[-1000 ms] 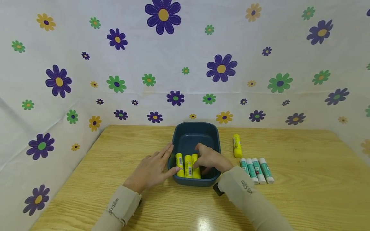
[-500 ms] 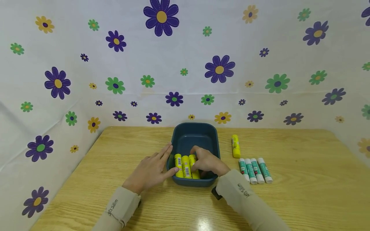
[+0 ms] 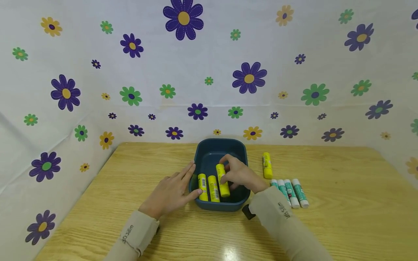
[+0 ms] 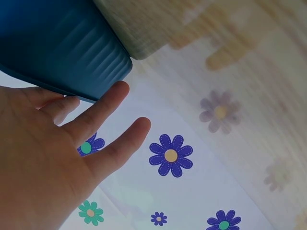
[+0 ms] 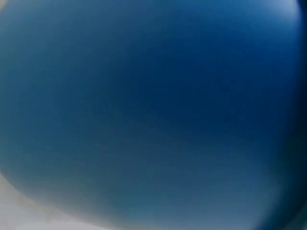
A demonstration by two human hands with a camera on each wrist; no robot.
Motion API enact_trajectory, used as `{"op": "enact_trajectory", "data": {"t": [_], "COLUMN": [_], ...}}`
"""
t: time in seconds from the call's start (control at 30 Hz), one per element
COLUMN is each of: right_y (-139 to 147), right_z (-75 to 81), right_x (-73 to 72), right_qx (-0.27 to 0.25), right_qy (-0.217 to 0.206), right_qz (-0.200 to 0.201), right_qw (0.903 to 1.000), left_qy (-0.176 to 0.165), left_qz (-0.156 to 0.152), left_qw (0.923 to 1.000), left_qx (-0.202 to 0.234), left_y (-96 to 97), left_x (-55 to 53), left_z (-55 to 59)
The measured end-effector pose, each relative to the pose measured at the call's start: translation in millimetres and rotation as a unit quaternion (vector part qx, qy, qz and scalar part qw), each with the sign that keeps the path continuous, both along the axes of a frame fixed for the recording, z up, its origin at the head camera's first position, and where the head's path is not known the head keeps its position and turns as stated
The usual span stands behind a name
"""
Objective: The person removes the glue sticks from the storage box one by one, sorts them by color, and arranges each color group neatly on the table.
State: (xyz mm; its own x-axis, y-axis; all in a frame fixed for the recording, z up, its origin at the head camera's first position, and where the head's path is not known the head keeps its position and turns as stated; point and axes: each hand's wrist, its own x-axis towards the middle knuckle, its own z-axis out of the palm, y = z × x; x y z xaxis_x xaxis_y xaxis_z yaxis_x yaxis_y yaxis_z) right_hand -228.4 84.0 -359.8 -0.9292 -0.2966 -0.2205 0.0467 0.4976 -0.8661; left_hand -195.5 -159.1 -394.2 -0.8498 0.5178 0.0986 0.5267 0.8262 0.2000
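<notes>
A dark blue rectangular bin (image 3: 218,206) stands on the wooden table. Inside its near half, two yellow glue sticks lie side by side: the left glue stick (image 3: 203,186) and the middle glue stick (image 3: 213,188). My right hand (image 3: 240,174) reaches into the bin and pinches a third yellow glue stick (image 3: 222,180) between thumb and fingers, tilted and raised above the others. With fingers extended, my left hand (image 3: 173,192) rests against the bin's left side. In the left wrist view its straight fingers touch the bin wall (image 4: 72,48). Blurred blue bin wall (image 5: 144,105) fills the right wrist view.
Right of the bin lies another yellow glue stick (image 3: 267,165). Nearer, several green-and-white glue sticks (image 3: 290,193) lie in a row beside my right sleeve (image 3: 277,206). A white flower-print cloth (image 3: 209,65) hangs behind the wooden table (image 3: 343,203).
My right hand closed on the rightmost yellow glue stick in the bin and lifted it up and slightly away from the other two. My left hand stayed in place.
</notes>
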Motion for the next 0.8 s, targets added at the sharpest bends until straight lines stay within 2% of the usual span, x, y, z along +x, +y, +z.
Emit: {"op": "enact_trajectory", "data": {"t": [0.23, 0.8], "right_y": [5.5, 23.8], "right_z": [6.8, 14.6], "right_x": [-3.9, -11.8], "right_qx": [-0.044, -0.080], "right_qy": [-0.001, 0.002], "right_qz": [-0.010, -0.010], "right_qw": [0.9990, 0.9967], "left_qy": [-0.002, -0.008], "left_qz": [0.002, 0.009], "left_qw": [1.0000, 0.9999], "left_qx": [-0.004, -0.002], "left_y": [0.3, 0.6], "left_x": [0.5, -0.6], "left_z": [0.9, 0.5]}}
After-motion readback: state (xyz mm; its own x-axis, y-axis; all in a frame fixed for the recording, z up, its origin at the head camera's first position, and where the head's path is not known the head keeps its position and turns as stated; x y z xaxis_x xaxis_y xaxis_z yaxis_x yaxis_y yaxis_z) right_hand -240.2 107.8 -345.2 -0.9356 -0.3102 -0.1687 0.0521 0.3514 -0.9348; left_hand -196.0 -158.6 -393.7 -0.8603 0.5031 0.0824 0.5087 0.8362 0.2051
